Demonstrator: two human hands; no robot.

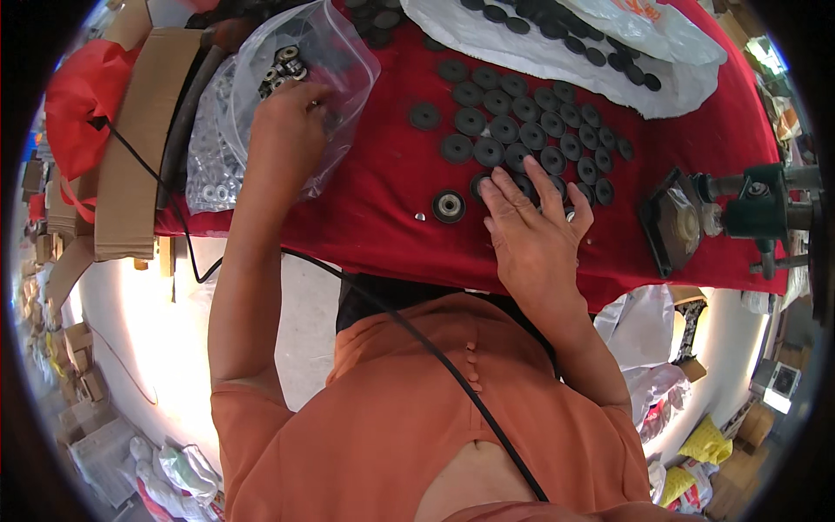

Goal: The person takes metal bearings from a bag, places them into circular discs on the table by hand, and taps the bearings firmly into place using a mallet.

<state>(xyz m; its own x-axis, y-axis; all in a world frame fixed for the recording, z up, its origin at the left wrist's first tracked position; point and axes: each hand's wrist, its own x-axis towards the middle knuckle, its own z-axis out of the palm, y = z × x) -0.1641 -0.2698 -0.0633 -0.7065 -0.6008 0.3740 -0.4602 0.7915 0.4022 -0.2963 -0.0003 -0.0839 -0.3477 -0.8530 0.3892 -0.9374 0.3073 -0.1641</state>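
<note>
My left hand (289, 122) reaches into a clear plastic bag (352, 74) at the upper left, its fingers curled. Just beyond it in the bag lie small metal bearings (285, 65). Whatever those fingers hold is hidden. My right hand (532, 222) lies palm down with fingers spread, over the near edge of a group of round black discs (503, 130), each with a centre hole. It covers some of them. Left of this hand, a single disc with a metal centre (449, 206) sits apart on the red cloth. A tiny shiny piece (420, 217) is beside it.
A red cloth (383, 235) covers the table. More discs lie on a white plastic sheet (661, 87) at the far right. A dark green clamp-like tool (757, 204) stands at the right edge, a cardboard box (139, 148) at the left. A black cable (391, 313) crosses my front.
</note>
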